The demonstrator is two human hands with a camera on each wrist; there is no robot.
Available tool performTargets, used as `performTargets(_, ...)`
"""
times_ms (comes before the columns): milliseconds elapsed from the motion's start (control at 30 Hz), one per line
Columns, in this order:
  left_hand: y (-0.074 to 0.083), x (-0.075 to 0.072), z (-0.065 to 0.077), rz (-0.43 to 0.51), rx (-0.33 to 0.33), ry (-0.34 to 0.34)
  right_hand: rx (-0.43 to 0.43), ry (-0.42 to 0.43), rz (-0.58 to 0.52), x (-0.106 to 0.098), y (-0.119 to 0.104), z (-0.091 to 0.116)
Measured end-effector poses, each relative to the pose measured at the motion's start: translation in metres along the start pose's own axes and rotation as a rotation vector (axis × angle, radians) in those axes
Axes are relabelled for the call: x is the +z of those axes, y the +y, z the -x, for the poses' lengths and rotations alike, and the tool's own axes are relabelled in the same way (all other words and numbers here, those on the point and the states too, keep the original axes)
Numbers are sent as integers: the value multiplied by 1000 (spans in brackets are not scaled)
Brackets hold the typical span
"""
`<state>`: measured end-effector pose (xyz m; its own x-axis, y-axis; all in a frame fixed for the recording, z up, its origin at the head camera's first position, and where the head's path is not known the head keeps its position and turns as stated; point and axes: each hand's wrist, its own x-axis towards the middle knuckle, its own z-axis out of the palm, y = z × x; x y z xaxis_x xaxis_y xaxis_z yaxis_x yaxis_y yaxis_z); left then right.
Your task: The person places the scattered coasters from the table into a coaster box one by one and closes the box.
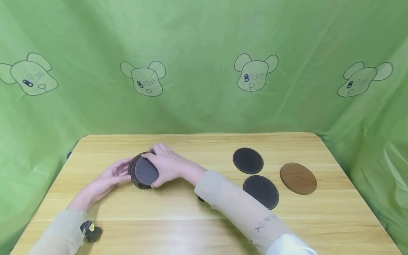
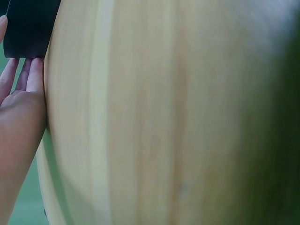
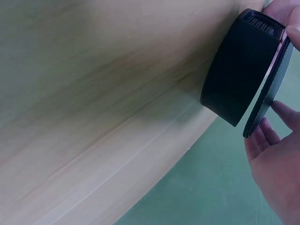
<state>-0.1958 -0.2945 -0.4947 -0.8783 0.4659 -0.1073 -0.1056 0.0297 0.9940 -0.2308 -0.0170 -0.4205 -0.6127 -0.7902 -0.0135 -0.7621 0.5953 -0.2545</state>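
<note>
Right hand (image 1: 167,164): thumb and fingers pinch the rim of a black disc (image 1: 147,171) right at the mouth of the round black holder (image 3: 239,65). Left hand (image 1: 111,177): fingers near straight, laid against the holder's wall at its 9 o'clock, looks like steadying. Holder is on the table (image 1: 178,230), 11 o'clock from the person.

Progress, my read: partway. Held disc isn't seated; right wrist view has it tilted, with a gap opening at one end. Ribbed edges show in the holder's side slot, maybe discs stacked inside; too dark to count or be sure.

Outstanding: three loose discs, all around 3 o'clock from the holder, well apart from it. Upper black disc (image 1: 248,160) just above 3, lower black disc (image 1: 262,191) just below, partly behind the right sleeve (image 1: 236,205), brown disc (image 1: 298,178) farthest out.
</note>
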Motion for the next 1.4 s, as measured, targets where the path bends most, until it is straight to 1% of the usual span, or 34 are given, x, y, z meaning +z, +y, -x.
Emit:
performTargets(167,1,0,1,1,13,-6,4,-15,6,1,-3,-8)
performTargets(300,1,0,1,0,10,0,15,-19,11,1,-5,-14)
performTargets(667,5,1,2,17,22,-9,76,-41,19,6,-6,-26)
performTargets(833,5,1,3,20,21,-14,85,-36,25,10,-6,-28)
performTargets(1100,1,-1,2,6,27,-12,73,-5,46,14,-7,-28)
performTargets(1267,0,-1,1,11,28,-17,56,-5,74,17,-8,-27)
performTargets(1400,0,-2,1,16,29,-17,63,-3,79,18,-8,-26)
